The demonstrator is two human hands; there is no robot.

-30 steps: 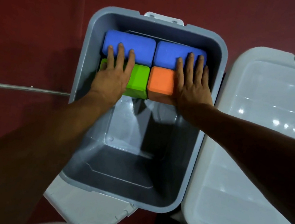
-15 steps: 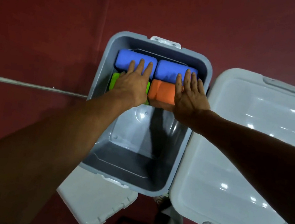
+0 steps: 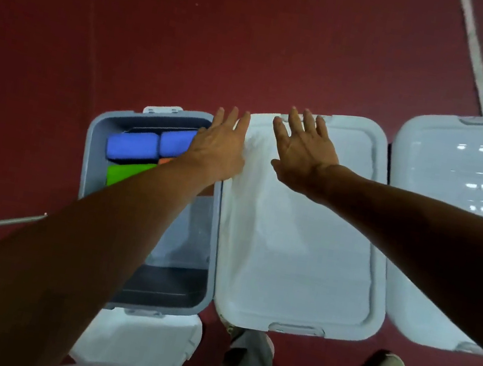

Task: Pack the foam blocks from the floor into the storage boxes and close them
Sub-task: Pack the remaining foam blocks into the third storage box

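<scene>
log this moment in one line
grey storage box: open, foam blocks at far end | left hand: open, over box rim | right hand: open, over white lid

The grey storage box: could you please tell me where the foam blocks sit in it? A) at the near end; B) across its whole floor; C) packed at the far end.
C: the blue blocks, green block and a sliver of orange block sit bunched at the far end of the grey storage box; its visible near part holds none.
</scene>
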